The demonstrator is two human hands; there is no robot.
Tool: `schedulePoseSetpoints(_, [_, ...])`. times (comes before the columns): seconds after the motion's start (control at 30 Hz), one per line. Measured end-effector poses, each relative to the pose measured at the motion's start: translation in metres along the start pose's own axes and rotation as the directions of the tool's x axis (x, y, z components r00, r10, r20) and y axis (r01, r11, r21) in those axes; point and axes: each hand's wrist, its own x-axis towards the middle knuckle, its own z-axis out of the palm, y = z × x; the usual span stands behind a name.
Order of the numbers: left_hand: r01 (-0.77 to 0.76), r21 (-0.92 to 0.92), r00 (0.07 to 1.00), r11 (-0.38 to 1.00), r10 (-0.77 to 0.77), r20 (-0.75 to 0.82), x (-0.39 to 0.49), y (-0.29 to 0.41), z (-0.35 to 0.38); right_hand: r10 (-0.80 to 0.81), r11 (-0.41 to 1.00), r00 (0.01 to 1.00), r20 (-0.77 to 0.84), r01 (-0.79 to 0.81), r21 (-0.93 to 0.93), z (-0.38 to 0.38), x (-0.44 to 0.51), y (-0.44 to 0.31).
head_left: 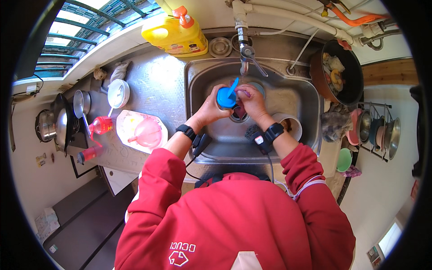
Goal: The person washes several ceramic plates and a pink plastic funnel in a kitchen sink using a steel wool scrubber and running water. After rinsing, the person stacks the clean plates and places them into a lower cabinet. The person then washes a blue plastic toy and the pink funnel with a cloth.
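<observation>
Over a stainless steel sink (219,141), my left hand (214,106) grips a small container with a blue plastic lid (225,98), whose flap stands raised. Close beside it, my right hand (251,101) has its fingers closed on a thin pinkish-purple thing, perhaps a cloth; its full shape is hidden. Both hands are below the faucet (247,54), above the drain. A white bowl (297,126) with brown matter inside rests tilted in the sink at the right, near a dark scouring pad (252,131).
A yellow jug (175,37) stands behind the sink. On the left counter are a white tray (162,131) holding a pink funnel (148,132), a red bottle (101,125) and a white bowl (118,93). A deep pot (319,72) with food scraps and a dish rack (378,135) are at the right.
</observation>
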Motion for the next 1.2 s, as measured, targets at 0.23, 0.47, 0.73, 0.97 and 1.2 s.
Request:
schedulePoseSetpoints(0.23, [0.027, 0.036, 1.000, 0.999, -0.027, -0.006, -0.013, 0.021, -0.012, -0.123, 0.825, 0.949, 0.289, 0.259, -0.501, -0.021, -0.010, 0.025])
schedulePoseSetpoints(0.47, [-0.073, 0.400, 0.984, 0.913, 0.132, -0.122, -0.023, 0.021, -0.018, -0.118, 0.989, 0.947, 0.299, 0.139, -0.051, -0.018, -0.009, -0.053])
schedulePoseSetpoints(0.73, [-0.171, 0.658, 0.934, 0.734, 0.333, -0.129, -0.052, 0.043, -0.040, 0.282, 0.856, 0.870, 0.405, -0.419, 0.304, 0.012, -0.021, -0.071])
schedulePoseSetpoints(0.97, [-0.160, 0.525, 0.924, 0.836, 0.314, -0.220, -0.077, 0.043, -0.044, 0.163, 0.958, 0.943, 0.291, -0.222, 0.181, 0.016, -0.036, -0.106])
schedulePoseSetpoints(1.2, [-0.199, 0.453, 0.908, 0.869, 0.338, -0.250, -0.088, 0.041, -0.049, 0.083, 0.948, 0.971, 0.222, -0.146, 0.284, 0.016, -0.037, -0.133])
